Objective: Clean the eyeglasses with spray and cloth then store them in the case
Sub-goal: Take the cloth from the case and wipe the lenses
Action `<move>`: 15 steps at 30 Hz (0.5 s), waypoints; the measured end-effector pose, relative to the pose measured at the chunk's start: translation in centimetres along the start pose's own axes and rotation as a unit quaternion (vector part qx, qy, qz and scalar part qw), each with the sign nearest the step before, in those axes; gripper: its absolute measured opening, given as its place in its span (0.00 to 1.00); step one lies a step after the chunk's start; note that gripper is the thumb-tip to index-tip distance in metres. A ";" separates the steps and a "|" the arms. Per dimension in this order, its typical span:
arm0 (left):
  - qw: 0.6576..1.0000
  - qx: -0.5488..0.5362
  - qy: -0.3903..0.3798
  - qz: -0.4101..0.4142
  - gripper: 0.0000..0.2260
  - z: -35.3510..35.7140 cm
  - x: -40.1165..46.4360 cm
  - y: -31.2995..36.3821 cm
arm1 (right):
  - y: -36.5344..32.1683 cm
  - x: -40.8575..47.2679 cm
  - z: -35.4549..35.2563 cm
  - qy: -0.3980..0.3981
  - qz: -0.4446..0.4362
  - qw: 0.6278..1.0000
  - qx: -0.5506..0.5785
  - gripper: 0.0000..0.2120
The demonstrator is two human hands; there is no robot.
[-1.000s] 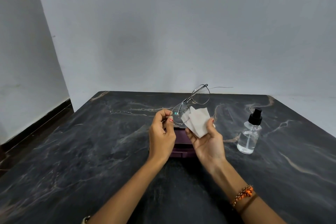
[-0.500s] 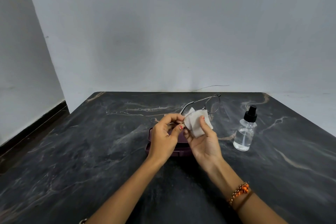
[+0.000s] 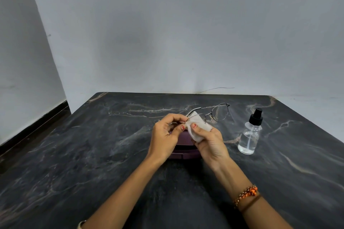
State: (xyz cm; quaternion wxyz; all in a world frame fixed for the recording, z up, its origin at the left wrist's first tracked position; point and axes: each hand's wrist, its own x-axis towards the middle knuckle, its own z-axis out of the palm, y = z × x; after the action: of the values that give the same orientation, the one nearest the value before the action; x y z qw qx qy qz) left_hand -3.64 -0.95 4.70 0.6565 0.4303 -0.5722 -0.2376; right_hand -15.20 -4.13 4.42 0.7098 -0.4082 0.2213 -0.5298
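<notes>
Thin metal-framed eyeglasses (image 3: 219, 112) are held above the table's middle. My left hand (image 3: 165, 137) pinches the frame at its left end. My right hand (image 3: 209, 142) holds a white cloth (image 3: 198, 128) wrapped around the near lens, thumb pressing on top; the far lens sticks out uncovered to the right. Under both hands lies a dark purple case (image 3: 183, 151), mostly hidden by them. A clear spray bottle (image 3: 250, 135) with a black pump top stands upright to the right of my right hand.
The dark marble table (image 3: 93, 154) stands against a pale wall (image 3: 176, 33). Its left edge drops to the floor and a dark skirting board (image 3: 33, 128). A beaded bracelet (image 3: 245, 194) circles my right wrist.
The glasses have come down from a raised tilt to lie more level. The cloth has closed over the near lens, and both hands have drawn together.
</notes>
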 end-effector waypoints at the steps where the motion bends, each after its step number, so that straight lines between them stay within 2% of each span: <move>1: 1.000 0.001 0.000 0.001 0.15 0.0 0.0 0.0 | -0.1 0.0 0.0 0.006 0.003 1.000 0.002 0.09; 5: 1.000 0.000 -0.010 0.009 0.14 0.2 -0.2 -0.1 | -0.2 0.0 0.1 0.057 0.021 0.996 0.070 0.05; 9: 0.999 -0.006 -0.031 0.020 0.15 0.6 -0.3 -0.4 | 0.1 -0.1 0.3 0.066 0.022 0.989 0.130 0.08; 12: 0.999 -0.005 -0.041 0.028 0.15 0.5 -0.4 -0.7 | 0.4 -0.1 0.2 0.060 0.010 0.993 0.102 0.10; 15: 0.999 -0.014 -0.012 0.033 0.16 -0.2 0.1 -0.8 | 0.2 -0.1 0.0 0.022 -0.004 0.999 0.035 0.09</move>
State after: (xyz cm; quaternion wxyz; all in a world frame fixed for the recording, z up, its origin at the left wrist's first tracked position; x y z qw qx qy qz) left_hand -3.30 -1.38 4.10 0.6628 0.3988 -0.5909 -0.2292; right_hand -15.16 -4.05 4.24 0.7165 -0.3726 0.2165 -0.5486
